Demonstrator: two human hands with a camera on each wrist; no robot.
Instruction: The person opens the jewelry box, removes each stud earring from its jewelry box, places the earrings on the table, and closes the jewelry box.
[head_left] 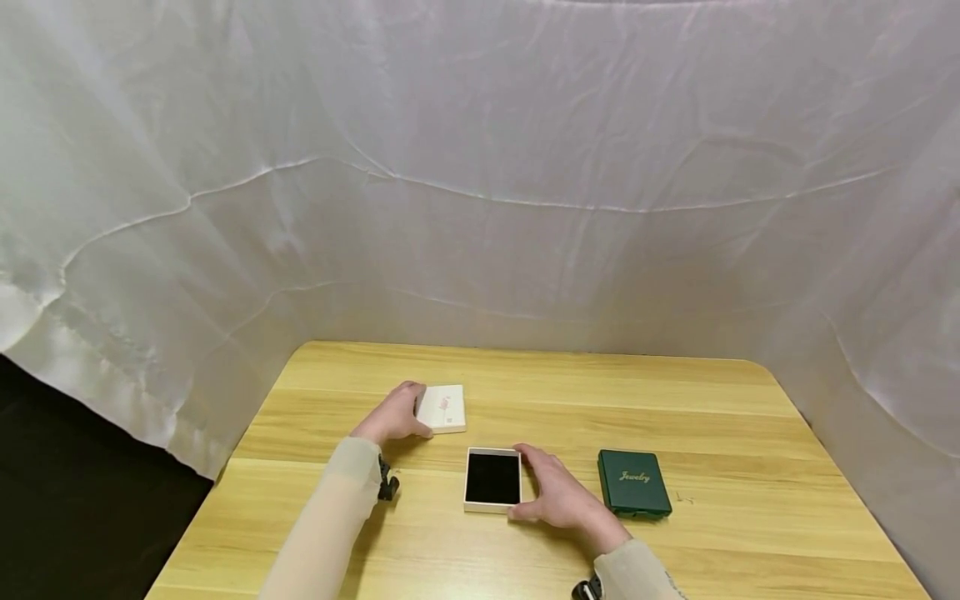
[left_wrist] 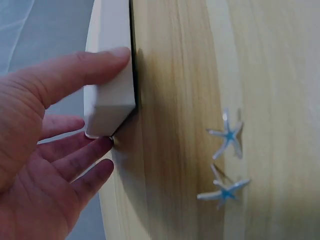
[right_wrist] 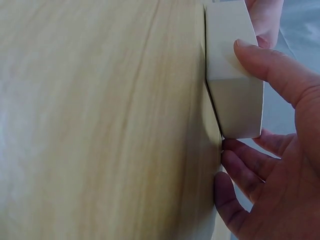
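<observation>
Toward the back left, my left hand [head_left: 393, 414] grips a white box lid [head_left: 442, 408] by its left end, thumb on the near side and fingers at the far side. A small pink print shows on the lid's top. Nearer and to the right, an open white box [head_left: 487, 507] with a black pad [head_left: 492, 478] inside lies on the table. My right hand [head_left: 558, 493] holds this box from its right side, the thumb at the near corner. In the left wrist view, two starfish-shaped earrings [left_wrist: 227, 136] with blue centres lie on the wood beside the left hand.
A closed green case [head_left: 635, 482] marked "Jewelry" lies to the right of my right hand. Small thin items [head_left: 683, 497] lie just beyond its right side. The wooden table [head_left: 750, 433] is bordered at the back and sides by a pale hanging cloth [head_left: 525, 258].
</observation>
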